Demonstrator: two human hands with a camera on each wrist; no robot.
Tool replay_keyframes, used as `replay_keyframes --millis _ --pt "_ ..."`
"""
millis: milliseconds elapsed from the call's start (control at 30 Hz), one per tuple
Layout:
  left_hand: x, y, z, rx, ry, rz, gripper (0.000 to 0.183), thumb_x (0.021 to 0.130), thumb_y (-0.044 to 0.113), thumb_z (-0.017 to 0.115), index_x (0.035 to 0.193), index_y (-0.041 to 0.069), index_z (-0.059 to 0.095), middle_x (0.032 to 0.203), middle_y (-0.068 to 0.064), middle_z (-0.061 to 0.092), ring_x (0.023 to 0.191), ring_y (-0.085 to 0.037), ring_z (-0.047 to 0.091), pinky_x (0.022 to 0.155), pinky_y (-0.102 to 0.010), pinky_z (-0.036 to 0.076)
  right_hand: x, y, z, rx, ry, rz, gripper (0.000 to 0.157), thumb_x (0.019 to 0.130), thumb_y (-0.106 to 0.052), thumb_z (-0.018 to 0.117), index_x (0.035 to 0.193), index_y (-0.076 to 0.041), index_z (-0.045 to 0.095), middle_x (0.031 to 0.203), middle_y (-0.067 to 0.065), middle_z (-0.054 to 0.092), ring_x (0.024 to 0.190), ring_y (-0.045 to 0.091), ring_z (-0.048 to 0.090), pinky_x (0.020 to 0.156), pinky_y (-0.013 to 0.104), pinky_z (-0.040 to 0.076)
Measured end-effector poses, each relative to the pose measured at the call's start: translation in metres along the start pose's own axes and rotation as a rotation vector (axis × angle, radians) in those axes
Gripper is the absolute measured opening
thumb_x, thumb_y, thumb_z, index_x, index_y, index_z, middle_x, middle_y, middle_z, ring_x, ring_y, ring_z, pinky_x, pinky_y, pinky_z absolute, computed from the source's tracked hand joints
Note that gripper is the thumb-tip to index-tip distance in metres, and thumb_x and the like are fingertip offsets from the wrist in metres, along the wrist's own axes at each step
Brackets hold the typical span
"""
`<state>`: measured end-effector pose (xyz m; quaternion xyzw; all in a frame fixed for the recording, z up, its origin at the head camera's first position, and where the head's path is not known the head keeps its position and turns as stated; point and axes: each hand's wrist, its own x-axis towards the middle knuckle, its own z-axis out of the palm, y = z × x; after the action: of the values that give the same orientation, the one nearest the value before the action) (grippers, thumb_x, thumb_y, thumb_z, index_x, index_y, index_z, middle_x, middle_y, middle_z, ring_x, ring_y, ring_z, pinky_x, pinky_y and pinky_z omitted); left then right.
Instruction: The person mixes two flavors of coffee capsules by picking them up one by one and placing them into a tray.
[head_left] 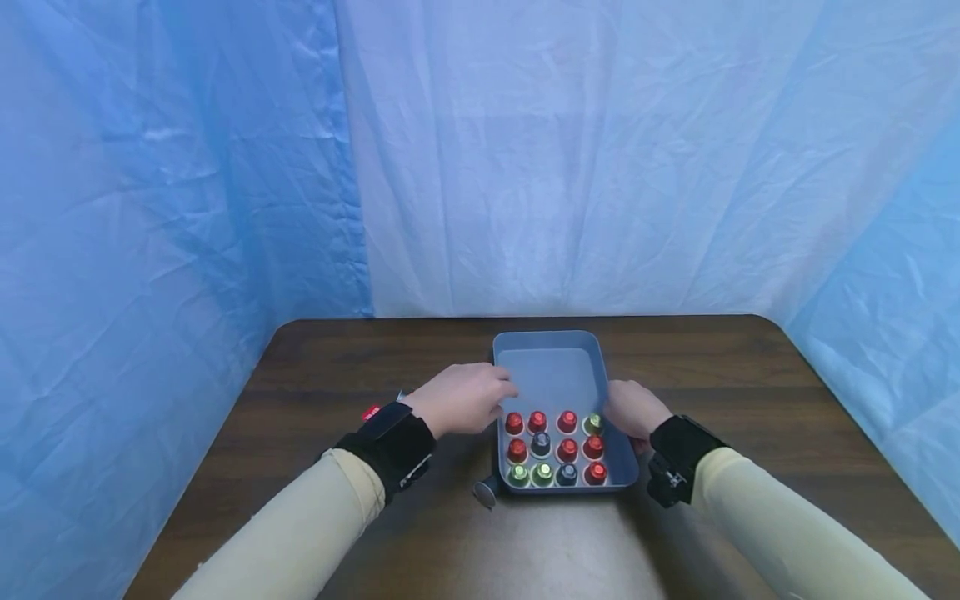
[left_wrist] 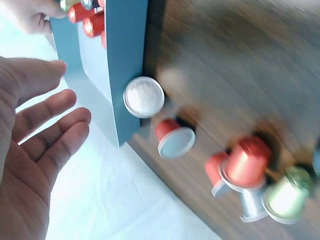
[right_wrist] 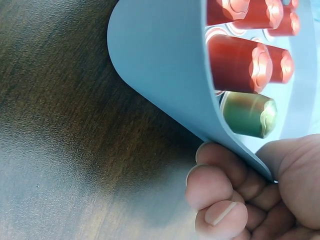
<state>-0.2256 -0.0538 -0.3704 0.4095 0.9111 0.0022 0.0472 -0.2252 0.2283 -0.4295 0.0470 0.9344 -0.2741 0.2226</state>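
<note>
A blue-grey rectangular tray [head_left: 553,371] stands on the table, with rows of upright coffee capsules in its near half: red capsules [head_left: 567,451], green capsules [head_left: 542,474] and dark capsules [head_left: 567,475]. My right hand [head_left: 632,410] pinches the tray's right wall; in the right wrist view the thumb lies inside and curled fingers [right_wrist: 210,187] outside. Over the tray's left edge hovers my left hand [head_left: 468,398]. The left wrist view shows its fingers [left_wrist: 65,145] loosely bent, holding nothing. A green capsule [right_wrist: 250,114] stands close to the right thumb.
Beside the tray's left wall lie loose capsules: a silver-faced one [left_wrist: 144,97], a red one [left_wrist: 172,139], and a cluster with a red capsule [left_wrist: 246,162] and a green capsule [left_wrist: 289,195]. The dark wooden table [head_left: 712,367] is enclosed by blue sheets [head_left: 562,167].
</note>
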Motion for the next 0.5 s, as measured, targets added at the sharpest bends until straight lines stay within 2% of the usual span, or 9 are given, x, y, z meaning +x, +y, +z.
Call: replay_keyframes --millis 233,400,500 --pt "-0.029 -0.02 -0.003 -0.024 0.017 -0.071 0.027 0.092 0.027 0.078 0.117 0.018 0.075 0.094 0.004 0.065 0.083 -0.01 0.059 0.078 -0.027 0.056 -0.001 -0.001 -0.001 -0.025 0.007 -0.01 0.036 0.107 -0.012 0.044 0.138 0.004 0.049 0.098 0.022 0.065 0.063 0.028 0.067 0.047 0.038 0.056" --pt "-0.053 -0.037 0.0 -0.03 0.035 -0.119 0.022 0.092 0.025 0.078 0.112 0.017 0.075 0.09 0.005 0.062 0.077 -0.01 0.055 0.075 -0.027 0.055 -0.001 0.0 -0.001 -0.019 0.007 -0.017 0.036 0.107 -0.013 0.043 0.139 0.005 0.049 0.096 0.022 0.065 0.059 0.027 0.067 0.046 0.038 0.055" --pt "-0.065 -0.046 0.004 -0.045 0.017 -0.162 0.018 0.091 0.025 0.078 0.107 0.016 0.075 0.086 0.004 0.06 0.074 -0.011 0.054 0.073 -0.028 0.054 -0.001 0.0 -0.001 -0.018 0.009 -0.024 0.037 0.108 -0.014 0.043 0.139 0.005 0.048 0.097 0.023 0.064 0.058 0.027 0.067 0.046 0.038 0.055"
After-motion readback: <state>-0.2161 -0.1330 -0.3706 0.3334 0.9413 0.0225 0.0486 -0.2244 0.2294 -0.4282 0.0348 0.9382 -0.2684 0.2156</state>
